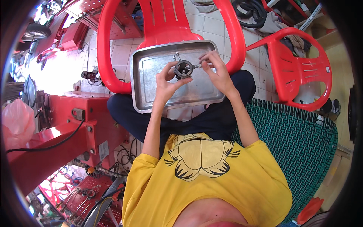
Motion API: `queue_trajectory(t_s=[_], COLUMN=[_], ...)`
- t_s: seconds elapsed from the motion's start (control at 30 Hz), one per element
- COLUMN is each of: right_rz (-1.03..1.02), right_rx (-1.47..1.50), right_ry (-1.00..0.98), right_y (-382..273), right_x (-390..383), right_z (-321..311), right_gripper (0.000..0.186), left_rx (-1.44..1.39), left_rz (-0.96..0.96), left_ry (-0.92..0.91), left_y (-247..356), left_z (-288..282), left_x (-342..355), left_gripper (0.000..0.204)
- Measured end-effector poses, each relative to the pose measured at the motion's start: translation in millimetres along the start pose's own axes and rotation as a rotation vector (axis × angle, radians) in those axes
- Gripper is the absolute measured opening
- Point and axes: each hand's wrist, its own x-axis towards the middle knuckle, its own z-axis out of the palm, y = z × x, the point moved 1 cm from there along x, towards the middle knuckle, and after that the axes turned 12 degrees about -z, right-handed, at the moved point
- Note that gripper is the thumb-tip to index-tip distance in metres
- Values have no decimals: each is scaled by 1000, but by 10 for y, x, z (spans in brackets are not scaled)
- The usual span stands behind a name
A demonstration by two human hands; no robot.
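Note:
My left hand (166, 84) is closed round a dark, round metal part (190, 69) with an open centre, its thumb along the near edge. A small metal bolt or pin (197, 66) sticks out from the part's right side. My right hand (218, 75) pinches at the outer end of this pin with bent fingers. Both hands are above a shallow rectangular metal tray (151, 102). Two thin metal pieces (177, 56) show just beyond the part; whether they belong to it or lie in the tray, I cannot tell.
The tray rests partly on a red plastic chair (166, 32) in front of me. Another red chair (289, 75) stands at the right, beside a green woven seat (295, 151). Red machinery (81, 128) with a black cable is close on my left. Tiled floor (211, 24) shows beyond.

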Motion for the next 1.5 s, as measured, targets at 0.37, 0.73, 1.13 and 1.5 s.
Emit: queue_trajectory(t_s=[0.37,0.73,1.13,1.5], right_rz=[13,9,-1,-16], right_rx=[30,-16,30,62], right_ry=[-3,-55,-97,-45], right_y=[-25,95,64,66], right_x=[-15,-28,-38,-55], right_z=[-1,-54,-51,-85], right_gripper=[20,20,15,13], left_rx=[-3,1,77,51], left_rz=[-81,-60,-5,-3], left_ry=[-27,-22,-39,-9], left_y=[7,31,101,72], left_z=[-4,14,58,53], left_x=[16,7,-28,-23], left_gripper=[55,58,62,60])
